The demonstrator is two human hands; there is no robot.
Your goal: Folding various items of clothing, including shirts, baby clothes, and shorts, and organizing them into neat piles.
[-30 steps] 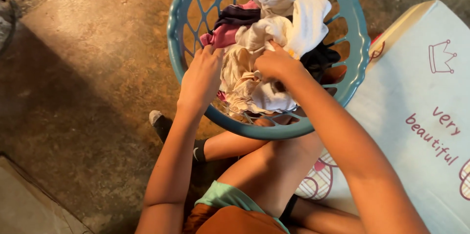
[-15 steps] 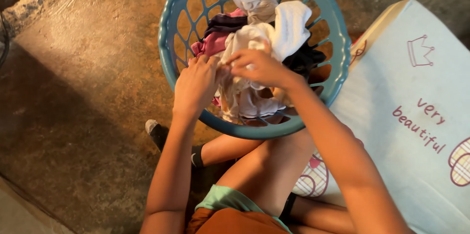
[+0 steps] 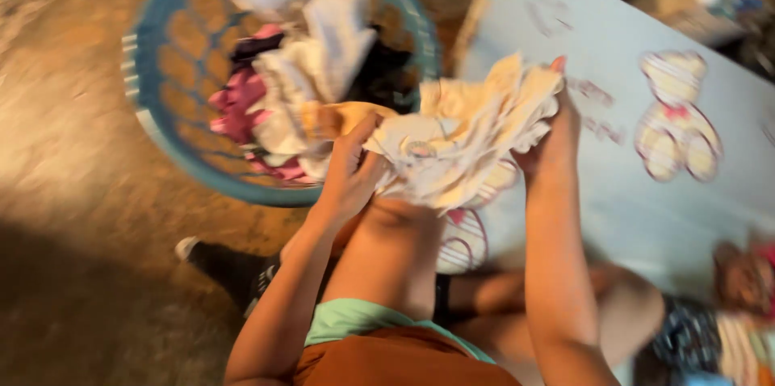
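Together, both hands grip one crumpled cream garment, held up in the air between the blue laundry basket and the pale printed sheet. Left hand — fingers curled shut on the cloth's left edge, just above the raised knee. Right hand — fingers pinched closed on the right edge. More clothes fill the basket, which sits on the brown floor. Motion blur softens everything.

Bare arms; mint-green hem over rust-orange shorts; dark sock, possibly white-toed; view blurred.
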